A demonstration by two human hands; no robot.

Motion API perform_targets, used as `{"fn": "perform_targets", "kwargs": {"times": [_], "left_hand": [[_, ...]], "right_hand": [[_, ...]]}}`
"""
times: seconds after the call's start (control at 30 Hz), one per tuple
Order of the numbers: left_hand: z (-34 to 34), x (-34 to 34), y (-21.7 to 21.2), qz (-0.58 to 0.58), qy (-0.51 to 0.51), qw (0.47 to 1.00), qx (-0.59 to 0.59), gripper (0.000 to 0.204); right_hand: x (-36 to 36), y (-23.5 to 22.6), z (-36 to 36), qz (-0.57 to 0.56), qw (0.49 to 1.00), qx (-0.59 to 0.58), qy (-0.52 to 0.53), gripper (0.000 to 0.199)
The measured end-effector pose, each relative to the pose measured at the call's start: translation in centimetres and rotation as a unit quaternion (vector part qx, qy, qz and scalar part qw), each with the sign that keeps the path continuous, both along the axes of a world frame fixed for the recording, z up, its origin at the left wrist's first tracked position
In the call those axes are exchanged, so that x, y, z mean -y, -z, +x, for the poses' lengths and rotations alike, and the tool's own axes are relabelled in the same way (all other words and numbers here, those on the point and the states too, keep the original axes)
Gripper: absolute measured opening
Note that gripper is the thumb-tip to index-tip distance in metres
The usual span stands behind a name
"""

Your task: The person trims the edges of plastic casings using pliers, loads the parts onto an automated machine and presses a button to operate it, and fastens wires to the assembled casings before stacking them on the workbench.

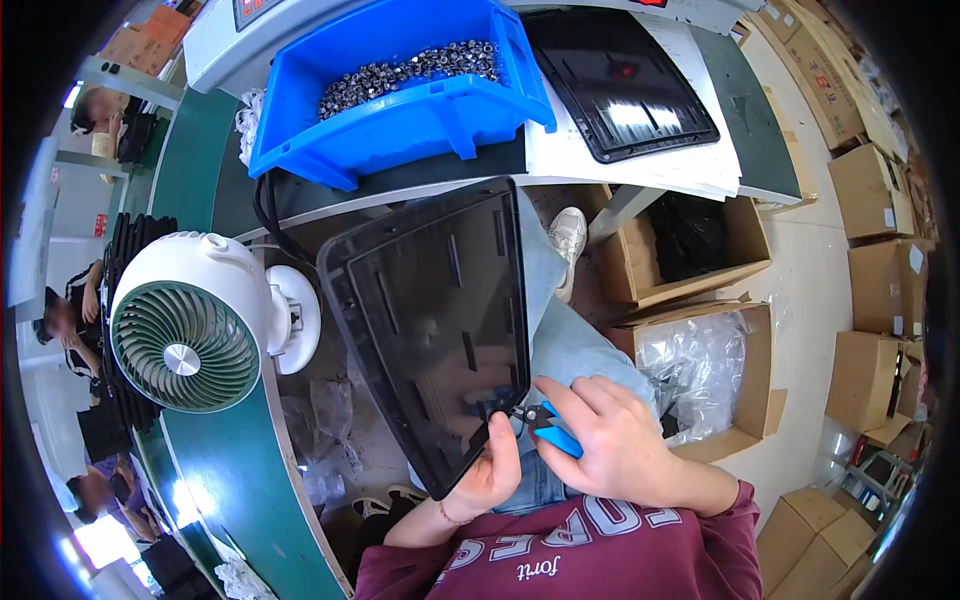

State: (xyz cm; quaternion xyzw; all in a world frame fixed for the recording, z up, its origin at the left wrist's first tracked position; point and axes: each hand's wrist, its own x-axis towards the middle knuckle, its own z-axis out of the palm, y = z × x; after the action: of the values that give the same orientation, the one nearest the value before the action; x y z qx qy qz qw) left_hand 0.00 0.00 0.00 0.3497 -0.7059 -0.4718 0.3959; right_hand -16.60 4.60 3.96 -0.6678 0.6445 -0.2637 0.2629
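Note:
A glossy black plastic panel [425, 290] with a raised rim and several short slots stands tilted over my lap. My left hand [488, 475] grips its lower edge, with the thumb in front and the other fingers mostly behind. In my right hand [618, 440] is a pair of blue-handled side cutters [558, 440]. Their dark jaws meet the panel's lower right edge, close to my left thumb. Whether the jaws are closed on anything is too small to tell.
A blue bin [400, 130] of small metal nuts stands on the bench, with another black panel [625, 85] lying on white paper to its right. At left is a white fan [185, 320]. Cardboard boxes [700, 375] stand on the floor at right. Other people sit far left.

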Motion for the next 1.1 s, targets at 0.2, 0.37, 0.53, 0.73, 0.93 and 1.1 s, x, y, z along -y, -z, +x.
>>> {"fn": "perform_targets", "kwargs": {"times": [0.2, 0.37, 0.53, 0.73, 0.93, 1.1], "left_hand": [[0.1, -0.6, 0.3, -0.018, -0.065, 0.997, 0.024, 0.042], [0.1, 1.1, -0.4, -0.057, -0.088, 0.992, -0.066, 0.055], [2.1, 3.8, -2.1, -0.009, -0.113, 0.984, -0.14, 0.065], [3.3, 5.0, -3.4, 0.218, -0.011, 0.965, -0.144, 0.054], [4.1, 1.8, 2.8, 0.28, 0.102, 0.859, -0.415, 0.084], [0.7, 0.7, 1.0, 0.228, 0.049, 0.953, -0.193, 0.054]], "right_hand": [[-0.1, 0.9, 0.9, -0.005, 1.0, 0.026, 0.012, 0.043], [-0.1, 1.7, -0.6, 0.0, 0.996, 0.089, -0.018, 0.024], [0.2, 3.9, -4.6, 0.053, 0.96, 0.236, 0.138, 0.023], [0.0, 3.1, -5.0, 0.098, 0.836, 0.53, 0.104, 0.029], [0.0, 3.1, -1.8, 0.114, 0.792, 0.577, 0.161, 0.026], [0.1, 2.7, -1.8, 0.101, 0.866, 0.481, 0.093, 0.033]]}}
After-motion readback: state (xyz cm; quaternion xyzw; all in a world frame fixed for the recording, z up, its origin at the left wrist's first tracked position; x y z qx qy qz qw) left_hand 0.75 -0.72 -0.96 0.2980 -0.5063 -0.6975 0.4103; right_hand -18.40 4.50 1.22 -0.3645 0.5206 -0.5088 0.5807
